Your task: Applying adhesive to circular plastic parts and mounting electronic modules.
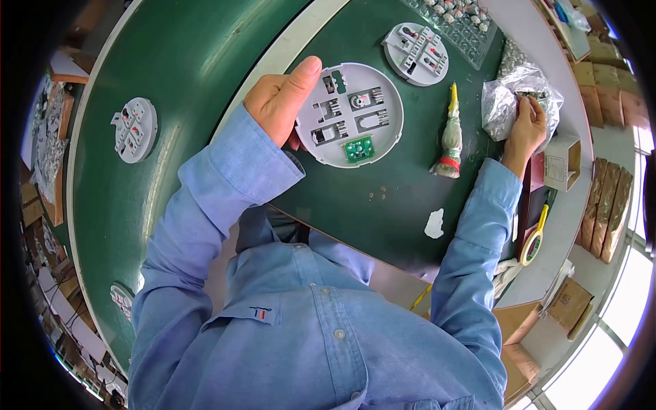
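1. Head view, center: the left hand (279,102) grips the left rim of a round, pale plastic housing (350,121), thumb up along the edge and the other fingers mostly hidden beneath. The housing is held off the table in front of the chest, its ribbed inner face turned to the wearer, probably so that its slots are easy to see and reach. A small green circuit board (359,149) sits in it, near the lower rim.
2. Head view, right: the right hand (526,133) reaches to the mouth of a crumpled clear plastic bag (497,113), fingers bent down among small dark parts. Whether the fingertips pinch a part, I cannot tell. The bag lies open within arm's length — presumably for easy picking.
3. Head view, around the hands: on the dark green tabletop (403,198), a second round housing (418,51) with red and black fittings lies beyond the first. A brush (451,137) with a wrapped handle lies between housing and bag, bristles toward the wearer. A clear molded tray (471,34) holds small parts at the far edge. Another fitted housing (134,130) rests on the separate green surface (184,68) at left.
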Demonstrator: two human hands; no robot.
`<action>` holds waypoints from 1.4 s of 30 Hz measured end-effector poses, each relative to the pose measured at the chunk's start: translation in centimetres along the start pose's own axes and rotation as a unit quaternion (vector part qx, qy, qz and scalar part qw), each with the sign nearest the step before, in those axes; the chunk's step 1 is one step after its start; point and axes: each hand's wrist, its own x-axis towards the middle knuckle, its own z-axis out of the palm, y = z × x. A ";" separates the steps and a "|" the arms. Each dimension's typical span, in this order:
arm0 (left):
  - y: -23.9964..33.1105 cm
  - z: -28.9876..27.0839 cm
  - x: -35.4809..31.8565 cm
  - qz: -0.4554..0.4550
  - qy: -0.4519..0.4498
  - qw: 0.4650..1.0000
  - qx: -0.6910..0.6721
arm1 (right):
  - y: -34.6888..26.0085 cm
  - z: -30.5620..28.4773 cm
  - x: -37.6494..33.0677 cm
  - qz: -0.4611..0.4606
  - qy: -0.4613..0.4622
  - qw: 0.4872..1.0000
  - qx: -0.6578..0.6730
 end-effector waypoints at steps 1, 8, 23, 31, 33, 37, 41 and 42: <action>0.0 0.0 0.1 0.001 -0.002 1.000 0.000 | 0.0 0.1 -0.1 -0.002 -0.002 1.000 -0.001; -0.7 -1.6 1.2 0.001 -0.053 0.999 0.007 | 0.3 0.2 0.2 0.000 0.004 0.999 0.037; -1.0 -1.9 2.7 0.002 -0.058 0.998 -0.015 | 0.0 0.7 -0.1 0.007 0.024 0.999 0.036; -0.4 -1.2 2.6 0.007 -0.050 0.999 -0.003 | 0.0 0.3 -0.3 0.015 0.023 0.999 0.041; -0.3 -1.1 2.6 0.018 -0.039 0.999 -0.002 | 0.0 0.1 -0.4 0.017 0.025 0.999 0.043; -0.3 -1.2 3.0 0.021 -0.048 0.999 0.001 | 0.2 -0.4 -0.5 0.020 0.029 0.998 0.042; -0.3 -1.6 2.9 0.007 -0.038 0.999 0.019 | 0.0 0.0 -0.4 0.001 0.019 0.999 -0.048; -0.1 -1.6 2.8 -0.001 -0.052 0.999 0.007 | -0.6 0.2 -0.6 -0.021 0.014 0.991 -0.133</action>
